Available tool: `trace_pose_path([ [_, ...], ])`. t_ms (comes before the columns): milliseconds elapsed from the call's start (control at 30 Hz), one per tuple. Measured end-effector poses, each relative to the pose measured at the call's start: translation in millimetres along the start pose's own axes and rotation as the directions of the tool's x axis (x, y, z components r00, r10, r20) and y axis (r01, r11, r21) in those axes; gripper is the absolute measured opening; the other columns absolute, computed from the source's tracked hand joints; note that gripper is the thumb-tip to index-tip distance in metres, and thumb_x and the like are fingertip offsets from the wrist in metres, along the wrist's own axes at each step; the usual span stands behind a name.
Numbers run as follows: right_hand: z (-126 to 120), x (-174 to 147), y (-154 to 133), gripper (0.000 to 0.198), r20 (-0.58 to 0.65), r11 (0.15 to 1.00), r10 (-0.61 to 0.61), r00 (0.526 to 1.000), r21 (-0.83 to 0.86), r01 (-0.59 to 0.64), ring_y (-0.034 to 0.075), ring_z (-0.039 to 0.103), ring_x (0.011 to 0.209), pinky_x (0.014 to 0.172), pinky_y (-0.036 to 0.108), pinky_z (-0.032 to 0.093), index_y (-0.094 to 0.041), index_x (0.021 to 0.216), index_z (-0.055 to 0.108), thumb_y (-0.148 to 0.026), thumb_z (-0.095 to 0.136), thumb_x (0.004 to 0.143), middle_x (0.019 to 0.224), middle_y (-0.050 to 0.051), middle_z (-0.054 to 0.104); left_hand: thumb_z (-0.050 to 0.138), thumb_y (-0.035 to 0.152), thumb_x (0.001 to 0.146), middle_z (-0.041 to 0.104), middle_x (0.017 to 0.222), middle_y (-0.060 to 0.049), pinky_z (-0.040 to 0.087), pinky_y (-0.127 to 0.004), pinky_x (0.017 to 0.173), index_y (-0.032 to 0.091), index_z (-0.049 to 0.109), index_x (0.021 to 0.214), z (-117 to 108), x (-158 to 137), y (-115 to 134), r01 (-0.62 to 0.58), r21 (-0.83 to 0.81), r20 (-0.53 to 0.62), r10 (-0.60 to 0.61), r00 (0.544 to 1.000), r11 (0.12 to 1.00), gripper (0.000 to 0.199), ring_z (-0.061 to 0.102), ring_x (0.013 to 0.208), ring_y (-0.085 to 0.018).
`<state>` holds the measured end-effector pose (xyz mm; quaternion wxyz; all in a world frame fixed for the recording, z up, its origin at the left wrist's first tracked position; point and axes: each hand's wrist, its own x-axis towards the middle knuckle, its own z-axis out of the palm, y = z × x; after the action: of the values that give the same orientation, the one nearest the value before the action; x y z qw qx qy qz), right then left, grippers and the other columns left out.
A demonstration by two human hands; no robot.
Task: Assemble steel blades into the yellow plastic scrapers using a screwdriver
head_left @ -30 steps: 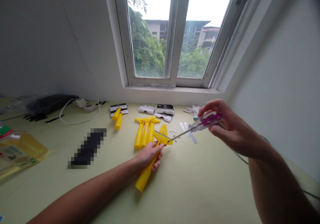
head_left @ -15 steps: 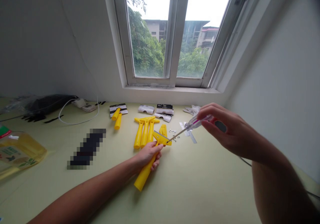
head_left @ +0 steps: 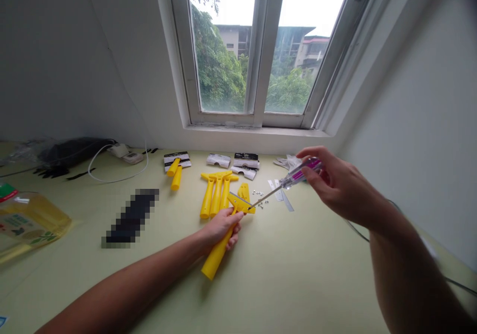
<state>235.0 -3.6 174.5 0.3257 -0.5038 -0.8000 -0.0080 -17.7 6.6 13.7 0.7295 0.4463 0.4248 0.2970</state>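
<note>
My left hand [head_left: 225,224] is wrapped round the neck of a yellow scraper [head_left: 215,260], its handle slanting down toward me. A metal blade edge shows along the scraper's head. In my right hand [head_left: 335,180] is a screwdriver [head_left: 301,173] with a clear and purple handle, pinched between thumb and fingers. Its tip meets the right end of the scraper's head, at what looks like a screw. Just behind lie loose yellow head pieces [head_left: 243,192], several small screws and nuts [head_left: 258,193], and flat metal blades [head_left: 286,200].
Several yellow scrapers [head_left: 215,195] lie side by side beyond my left hand. Two yellow handles [head_left: 176,178] rest by black-and-white packaging cards [head_left: 246,161]. A bottle of yellow liquid [head_left: 32,227] stands at left, near a blurred dark object [head_left: 130,217]. White gloves [head_left: 288,162] lie at the back.
My right hand has turned about the screwdriver, and more of its purple handle shows. The tip stays at the scraper's head; my left hand keeps its grip. The view has shifted slightly.
</note>
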Motion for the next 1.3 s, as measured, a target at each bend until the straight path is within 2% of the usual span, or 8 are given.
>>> trace_pose_path([
  [100,3.9,2.3,1.6,0.021,0.004,0.975,-0.015,1.000,0.224,0.014,0.018,0.061,0.075,0.064,0.029,0.048,-0.022,0.107,0.055,-0.026,0.051,0.086,0.093,0.005,0.065,0.061,0.055,0.077,0.046,0.064,0.008,0.033,-0.017,0.032,0.022,0.036,0.086,-0.2,0.4,-0.5,-0.005,-0.004,0.013,0.005,1.000,1.000,0.042,0.041,0.036,-0.005],
  [233,29.8,9.7,-1.6,0.019,-0.145,0.913,0.105,0.984,0.406,-0.037,0.017,0.057,0.071,0.063,0.030,0.049,-0.022,0.100,0.054,-0.038,0.050,0.089,0.084,0.002,0.059,0.060,0.056,0.078,0.046,0.065,0.008,0.033,-0.018,0.031,0.022,0.035,0.085,-1.1,1.8,-2.5,-0.014,0.006,0.013,0.013,1.000,1.000,0.043,0.041,0.036,-0.005],
  [367,47.5,15.0,-3.3,0.024,-0.308,0.831,0.158,0.938,0.554,0.042,0.016,0.061,0.079,0.071,0.032,0.054,-0.026,0.107,0.051,-0.034,0.057,0.085,0.096,0.003,0.056,0.060,0.055,0.077,0.046,0.066,0.008,0.033,-0.018,0.032,0.022,0.034,0.084,-1.8,2.2,-2.5,-0.016,-0.016,0.003,0.016,1.000,1.000,0.043,0.041,0.036,-0.004],
  [533,49.6,13.4,-4.0,0.025,-0.244,0.703,0.173,0.954,0.709,0.054,0.020,0.066,0.089,0.080,0.040,0.056,-0.025,0.113,0.051,-0.024,0.045,0.088,0.107,0.006,0.060,0.060,0.056,0.077,0.046,0.066,0.008,0.033,-0.017,0.033,0.022,0.036,0.086,-1.8,1.6,-2.0,-0.011,-0.001,0.019,0.011,1.000,1.000,0.043,0.041,0.037,-0.004],
  [767,47.8,11.7,-8.0,0.027,-0.319,0.790,0.173,0.932,0.610,0.062,0.021,0.063,0.094,0.079,0.038,0.056,-0.028,0.110,0.061,-0.030,0.061,0.084,0.104,0.005,0.061,0.061,0.057,0.076,0.045,0.066,0.008,0.032,-0.017,0.034,0.022,0.034,0.084,-1.6,1.9,-1.7,-0.006,-0.008,-0.003,0.006,1.000,1.000,0.044,0.041,0.037,-0.004],
  [933,49.0,11.2,-6.7,0.029,-0.258,0.703,0.136,0.957,0.705,0.090,0.022,0.063,0.102,0.085,0.042,0.055,-0.027,0.118,0.054,-0.026,0.043,0.091,0.116,0.007,0.061,0.063,0.054,0.076,0.045,0.068,0.008,0.031,-0.016,0.034,0.023,0.033,0.086,-0.3,0.7,0.0,-0.005,-0.038,-0.009,0.004,1.000,0.999,0.044,0.041,0.037,-0.003],
  [1133,45.1,10.3,-10.3,0.029,-0.274,0.771,0.143,0.951,0.633,0.067,0.022,0.062,0.097,0.081,0.038,0.056,-0.028,0.110,0.060,-0.029,0.064,0.082,0.108,0.005,0.062,0.060,0.052,0.078,0.045,0.067,0.008,0.031,-0.017,0.033,0.023,0.034,0.088,-2.2,2.8,-3.1,-0.013,-0.044,0.011,0.014,1.000,0.999,0.041,0.040,0.036,-0.004],
  [1300,42.0,9.9,-8.9,0.026,-0.207,0.683,0.100,0.973,0.725,0.084,0.022,0.064,0.099,0.085,0.043,0.054,-0.028,0.115,0.053,-0.028,0.049,0.089,0.118,0.006,0.061,0.060,0.052,0.078,0.046,0.068,0.008,0.030,-0.017,0.033,0.022,0.037,0.094,-1.4,2.0,-2.6,-0.003,-0.051,0.018,0.004,1.000,0.999,0.041,0.040,0.036,-0.003],
])
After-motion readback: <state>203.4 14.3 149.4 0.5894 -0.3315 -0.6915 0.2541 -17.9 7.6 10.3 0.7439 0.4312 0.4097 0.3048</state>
